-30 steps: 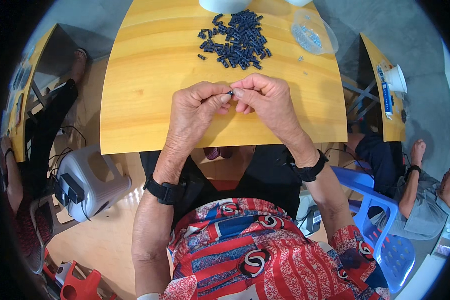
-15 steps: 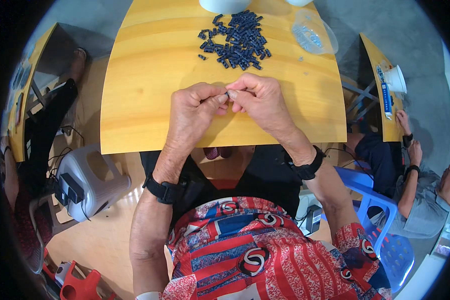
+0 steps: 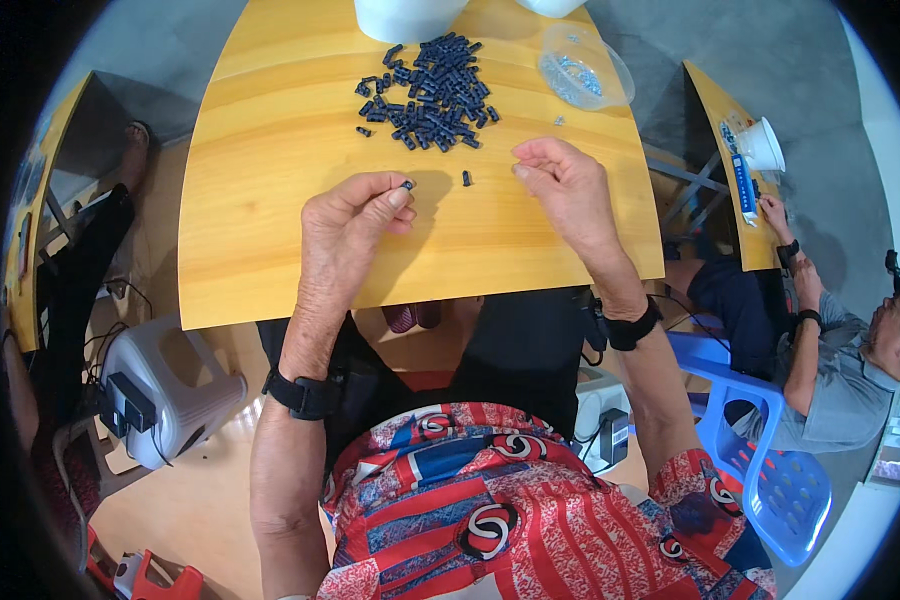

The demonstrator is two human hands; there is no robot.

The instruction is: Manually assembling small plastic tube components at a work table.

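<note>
My left hand pinches a small dark plastic piece between thumb and fingertips above the yellow wooden table. My right hand hovers to the right with its fingers curled; whether it holds anything is hidden. One loose dark piece lies on the table between the hands. A heap of several similar dark pieces sits farther back. A clear plastic dish with tiny bits stands at the back right.
A white container stands at the table's far edge. A grey stool is on the floor at left, a blue plastic chair at right. Another person sits at a neighbouring yellow table with a white cup.
My hands were together at the table's middle, working one small piece. They have now moved apart; the left keeps the piece and the right has drawn away to the right.
</note>
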